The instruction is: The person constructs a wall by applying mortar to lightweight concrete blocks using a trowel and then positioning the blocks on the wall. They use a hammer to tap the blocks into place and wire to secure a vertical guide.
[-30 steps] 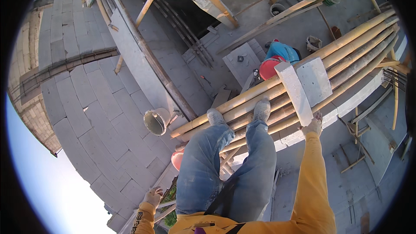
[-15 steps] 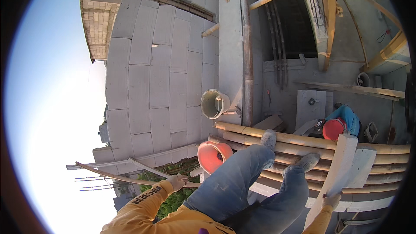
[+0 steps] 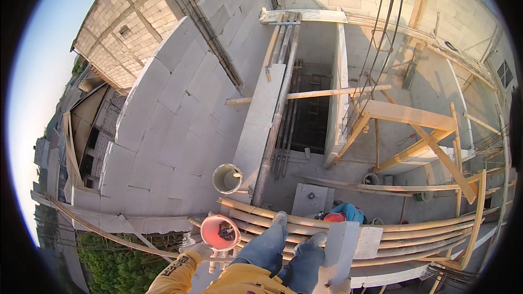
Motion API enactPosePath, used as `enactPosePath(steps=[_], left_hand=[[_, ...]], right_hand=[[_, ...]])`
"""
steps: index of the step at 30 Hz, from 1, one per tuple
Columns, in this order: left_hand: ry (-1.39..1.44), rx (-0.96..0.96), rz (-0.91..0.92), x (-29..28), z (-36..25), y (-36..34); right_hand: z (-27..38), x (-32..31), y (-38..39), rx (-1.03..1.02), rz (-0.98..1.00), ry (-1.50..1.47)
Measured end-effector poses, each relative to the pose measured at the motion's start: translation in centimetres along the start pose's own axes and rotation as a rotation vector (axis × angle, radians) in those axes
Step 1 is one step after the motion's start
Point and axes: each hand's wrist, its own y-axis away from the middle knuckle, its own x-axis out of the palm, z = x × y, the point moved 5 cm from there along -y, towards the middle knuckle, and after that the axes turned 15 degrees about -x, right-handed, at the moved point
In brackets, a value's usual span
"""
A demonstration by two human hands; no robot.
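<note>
I sit on a bamboo scaffold (image 3: 414, 233) high on a block building, with my legs in jeans (image 3: 267, 250) stretched over the poles. My left hand (image 3: 196, 251), in a pale glove with a yellow sleeve, is at the pole ends right beside an orange bucket (image 3: 219, 231) holding dark bits; its grip is unclear. My right hand (image 3: 340, 287) shows only at the lower edge, holding the near end of a white block (image 3: 341, 247) that lies across the poles.
A person in a red helmet (image 3: 334, 217) and blue top works below the scaffold. A white bucket (image 3: 227, 178) hangs by the grey block wall (image 3: 174, 125). Wooden braces (image 3: 419, 130), rebar (image 3: 381, 27) and a dark shaft (image 3: 310, 114) lie ahead; the drop to bushes (image 3: 114, 267) is left.
My head has swung round, so the wall and shaft now fill the view. The orange bucket sits nearer my left hand. My right hand stays on the white block.
</note>
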Motion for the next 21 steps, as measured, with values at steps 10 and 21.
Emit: enactPosePath(steps=[10, 21], left_hand=[[0.524, 0.063, -0.293, -11.8, -3.5, -4.7], [1.518, -0.08, -0.09, -6.8, 1.5, -10.3]], right_hand=[[14.0, -5.8, 7.1, 0.103, -0.14, 0.17], [13.3, -7.9, 4.7, 0.063, -0.117, 0.397]])
